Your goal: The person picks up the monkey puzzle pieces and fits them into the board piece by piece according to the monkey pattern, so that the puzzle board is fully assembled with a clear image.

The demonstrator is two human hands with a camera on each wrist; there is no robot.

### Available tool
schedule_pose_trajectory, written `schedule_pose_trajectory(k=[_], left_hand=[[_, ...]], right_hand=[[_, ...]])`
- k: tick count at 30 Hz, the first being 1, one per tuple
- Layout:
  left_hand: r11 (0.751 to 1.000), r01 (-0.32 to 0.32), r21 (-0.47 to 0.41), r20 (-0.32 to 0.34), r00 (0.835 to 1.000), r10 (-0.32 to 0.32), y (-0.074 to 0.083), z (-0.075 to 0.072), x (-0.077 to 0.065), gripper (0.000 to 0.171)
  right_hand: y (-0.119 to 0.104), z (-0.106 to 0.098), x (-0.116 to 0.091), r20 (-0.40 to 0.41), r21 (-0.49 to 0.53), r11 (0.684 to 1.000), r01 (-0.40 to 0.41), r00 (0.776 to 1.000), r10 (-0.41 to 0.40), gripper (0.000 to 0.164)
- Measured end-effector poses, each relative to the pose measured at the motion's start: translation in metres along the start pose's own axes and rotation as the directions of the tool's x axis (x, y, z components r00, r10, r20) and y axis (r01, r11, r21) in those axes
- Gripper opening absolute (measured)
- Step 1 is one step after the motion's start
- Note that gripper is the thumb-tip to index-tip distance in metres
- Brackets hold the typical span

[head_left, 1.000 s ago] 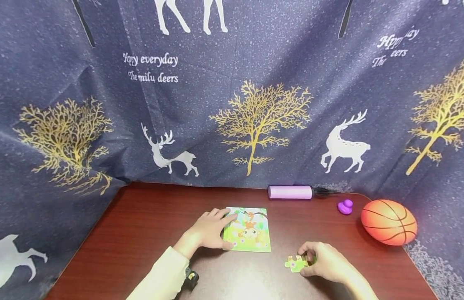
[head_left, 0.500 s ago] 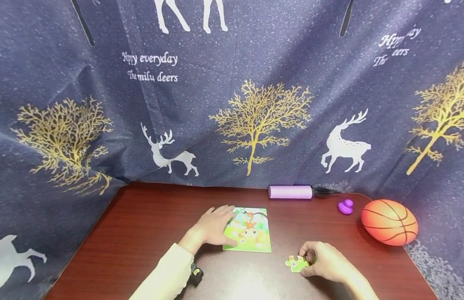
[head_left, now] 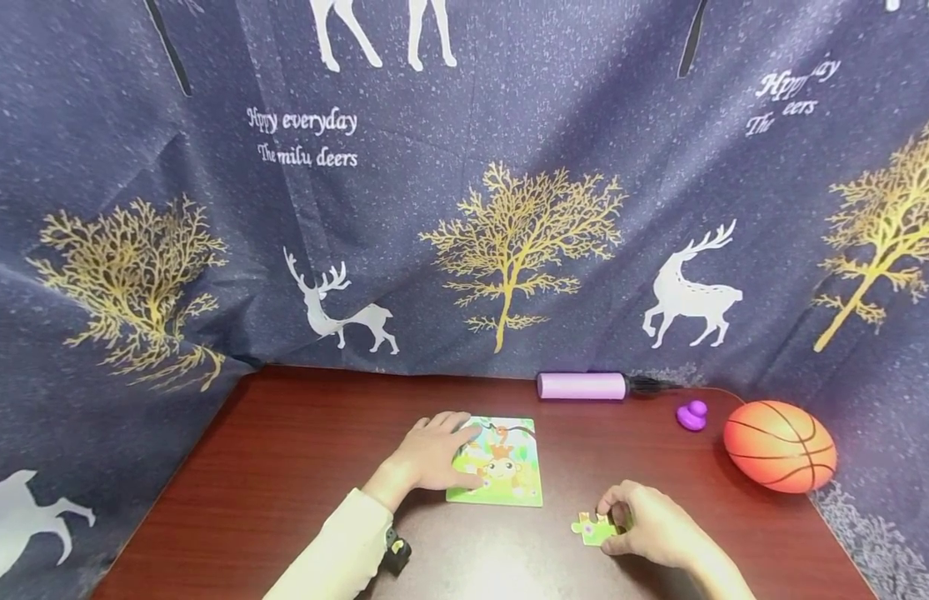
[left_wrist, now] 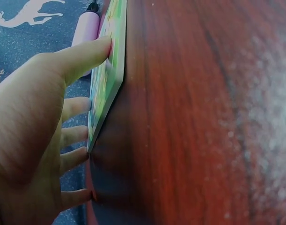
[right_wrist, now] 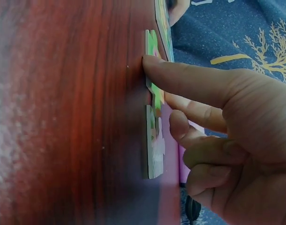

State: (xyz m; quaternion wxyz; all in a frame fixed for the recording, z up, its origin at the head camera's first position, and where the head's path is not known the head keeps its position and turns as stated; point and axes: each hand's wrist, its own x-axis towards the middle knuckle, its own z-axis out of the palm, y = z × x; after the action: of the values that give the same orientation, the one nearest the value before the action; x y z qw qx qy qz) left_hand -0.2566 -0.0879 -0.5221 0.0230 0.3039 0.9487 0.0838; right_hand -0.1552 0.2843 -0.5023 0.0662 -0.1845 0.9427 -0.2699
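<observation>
Here are two hands, one board, two puzzle pieces.

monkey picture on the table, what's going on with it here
A person's left hand rests on the left side of a monkey picture board on the table. Off to its right, the right hand pinches a green jigsaw piece, apart from the board. The right wrist view shows a second piece next to it; I can't tell whether they're joined. A purple duck and orange ball sit farther right.
</observation>
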Motion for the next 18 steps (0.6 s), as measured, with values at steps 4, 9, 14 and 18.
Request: schedule_pose_trajectory(k=[4, 9, 14, 18], left_hand=[[1.0, -0.001, -0.006, -0.001, 1.0, 0.001, -0.0016, 0.0018, 0.001, 0.09], [1.0, -0.008, -0.027, 0.002, 1.0, 0.008, -0.0035, 0.0014, 0.0013, 0.088], [0.999, -0.026, -0.044, -0.004, 1.0, 0.026, -0.0046, 0.0007, 0.0008, 0.086], [0.998, -0.027, -0.048, 0.002, 1.0, 0.027, -0.0044, -0.0015, 0.0005, 0.085]], right_hand=[[-0.0014, 0.0014, -0.0012, -0.031, -0.038, 0.999, -0.014, 0.999, 0.013, 0.043], [-0.0009, 0.0019, -0.0021, -0.023, -0.023, 1.0, 0.006, 1.0, -0.006, 0.043], [-0.0002, 0.0017, -0.0023, -0.01, 0.009, 1.0, 0.023, 1.0, -0.023, 0.042], [0.0008, 0.0021, -0.0026, -0.02, 0.011, 0.999, 0.031, 0.999, -0.03, 0.041]])
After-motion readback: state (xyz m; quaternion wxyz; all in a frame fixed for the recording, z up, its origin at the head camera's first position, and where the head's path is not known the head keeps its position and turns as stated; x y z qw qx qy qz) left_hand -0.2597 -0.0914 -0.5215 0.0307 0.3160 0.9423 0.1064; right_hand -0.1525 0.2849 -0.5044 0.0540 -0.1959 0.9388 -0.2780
